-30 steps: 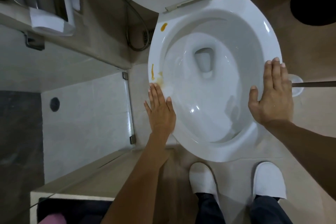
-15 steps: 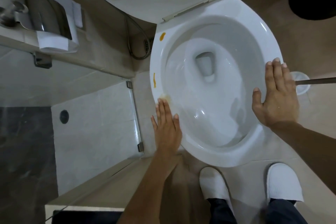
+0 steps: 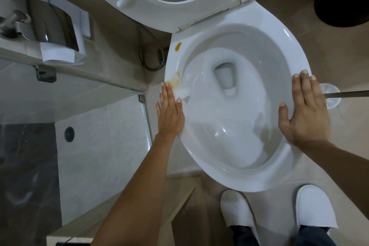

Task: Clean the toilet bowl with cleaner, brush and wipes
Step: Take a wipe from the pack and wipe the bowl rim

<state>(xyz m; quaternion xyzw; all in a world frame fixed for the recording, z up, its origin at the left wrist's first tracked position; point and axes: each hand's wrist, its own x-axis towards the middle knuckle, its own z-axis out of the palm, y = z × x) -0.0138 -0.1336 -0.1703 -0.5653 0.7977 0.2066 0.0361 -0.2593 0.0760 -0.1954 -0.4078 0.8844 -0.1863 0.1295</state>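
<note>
Two hands lay flat: the left hand (image 3: 169, 112) pressed a wipe (image 3: 182, 91) onto the toilet rim (image 3: 299, 62), smeared stain (image 3: 175, 81) just beyond its fingertips; the right hand (image 3: 305, 114) braced opposite, empty. Firmer, longer strokes seemed wise.

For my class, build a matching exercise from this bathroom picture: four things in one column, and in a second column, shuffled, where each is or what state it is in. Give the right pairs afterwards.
Things
1. left hand
2. right hand
3. toilet seat
4. orange spot

Places or states
A. raised upright above the bowl
B. flat on the rim, near the brush handle
C. on the rim near the hinge, not yet wiped
D. pressing a wipe on the smeared side of the rim

Pairs: 1-D, 2-B, 3-A, 4-C
</note>
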